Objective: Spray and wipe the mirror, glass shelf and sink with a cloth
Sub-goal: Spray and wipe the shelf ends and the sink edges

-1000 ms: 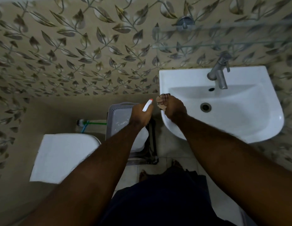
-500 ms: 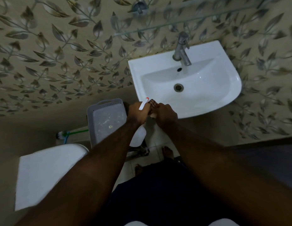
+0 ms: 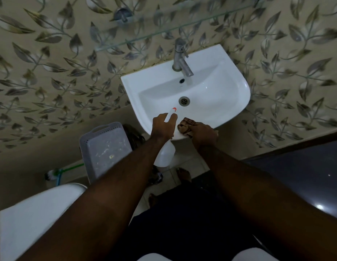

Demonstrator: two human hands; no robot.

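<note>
Leaf-patterned tiles back the empty white sink (image 3: 216, 102); left hand (image 3: 162, 127) grips a spray bottle (image 3: 164, 153), right hand (image 3: 203, 134) clutches a brown cloth (image 3: 184, 127); grey basket (image 3: 105, 147) holds perhaps scraps.

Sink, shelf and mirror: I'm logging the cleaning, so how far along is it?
Nothing shows as finished: the sink looks white, but no foam or wipe marks tell either way. In hand: the left hand aims the spray bottle at the basin, and the right hand presses a brown cloth on the front rim. The glass shelf looks untouched; the mirror is out of view.
</note>
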